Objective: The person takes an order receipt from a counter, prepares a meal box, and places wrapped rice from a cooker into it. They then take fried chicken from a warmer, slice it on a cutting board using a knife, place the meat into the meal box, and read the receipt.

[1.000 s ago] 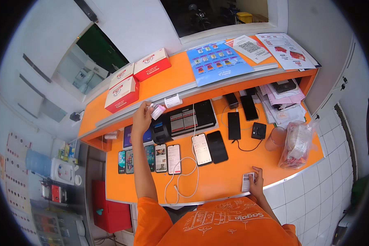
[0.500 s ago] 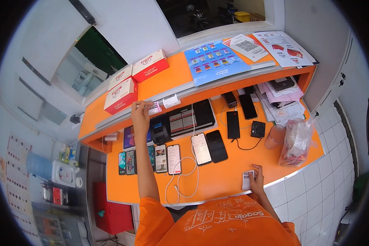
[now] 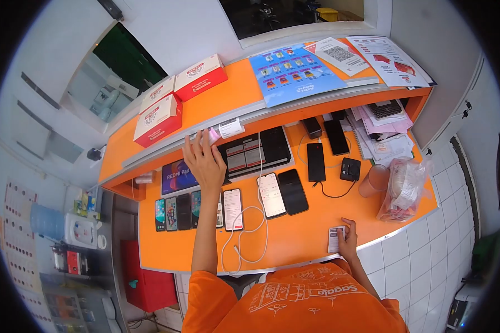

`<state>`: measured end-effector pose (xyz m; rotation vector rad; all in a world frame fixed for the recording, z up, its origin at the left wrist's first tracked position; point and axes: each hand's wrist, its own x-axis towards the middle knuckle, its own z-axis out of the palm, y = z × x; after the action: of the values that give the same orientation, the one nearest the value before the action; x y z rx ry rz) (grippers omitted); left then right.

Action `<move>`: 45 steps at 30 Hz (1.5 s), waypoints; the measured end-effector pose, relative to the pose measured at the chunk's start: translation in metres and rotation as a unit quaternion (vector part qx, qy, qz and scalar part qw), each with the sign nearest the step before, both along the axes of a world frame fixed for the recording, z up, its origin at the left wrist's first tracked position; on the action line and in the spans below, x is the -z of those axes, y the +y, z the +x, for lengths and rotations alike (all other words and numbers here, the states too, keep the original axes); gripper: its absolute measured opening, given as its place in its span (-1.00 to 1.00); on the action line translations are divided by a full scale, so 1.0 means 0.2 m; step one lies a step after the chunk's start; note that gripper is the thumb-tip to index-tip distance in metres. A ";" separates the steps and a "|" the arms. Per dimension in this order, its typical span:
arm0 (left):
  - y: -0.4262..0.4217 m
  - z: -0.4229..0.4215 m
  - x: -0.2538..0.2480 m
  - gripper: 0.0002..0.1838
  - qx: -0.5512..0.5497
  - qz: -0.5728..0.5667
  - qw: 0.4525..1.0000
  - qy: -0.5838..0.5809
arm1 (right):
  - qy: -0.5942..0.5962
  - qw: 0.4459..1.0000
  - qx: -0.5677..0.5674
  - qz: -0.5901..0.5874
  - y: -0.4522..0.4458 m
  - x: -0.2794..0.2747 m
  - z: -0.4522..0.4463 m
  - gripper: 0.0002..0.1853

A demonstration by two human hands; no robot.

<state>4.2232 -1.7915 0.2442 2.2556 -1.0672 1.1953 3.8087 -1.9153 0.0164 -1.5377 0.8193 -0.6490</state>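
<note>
My left hand reaches up to the metal edge of the upper shelf, palm down, with its fingers stretched and slightly apart. Beside its fingertips a pink slip hangs from that edge, next to a white printed receipt; whether the fingers touch the pink slip I cannot tell. Down at the counter's front edge, my right hand pinches a small printed slip between thumb and fingers. Below my left forearm, several phones stand in a row, some partly covered by the arm.
Red-and-white boxes and a blue menu sheet lie on the upper shelf. A white cable loops across the orange counter. At the right are a cup and a plastic bag; papers fill the cubby.
My left hand has shifted right along the shelf edge, its fingers going from bent at the pink slip to stretched out. The right hand keeps the printed slip in about the same place.
</note>
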 end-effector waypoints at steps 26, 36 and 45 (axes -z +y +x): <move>0.02 -0.43 -0.14 -0.49 0.380 -0.015 0.907 0.179 | -0.149 0.972 0.159 0.092 0.50 -1.31 0.06 -0.63; 0.14 -1.77 -0.20 0.02 0.683 0.061 0.354 0.637 | -0.255 0.916 0.310 -0.001 0.63 -1.43 -0.53 -0.65; 0.10 -2.83 -0.15 0.08 0.700 0.205 0.205 0.653 | -0.271 0.832 0.476 -0.091 0.73 -1.50 -1.52 -0.69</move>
<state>3.6567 -1.7717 0.2744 0.5377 -1.5135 -1.6158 3.5055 -1.7688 0.3161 -0.9158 1.0679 -1.8455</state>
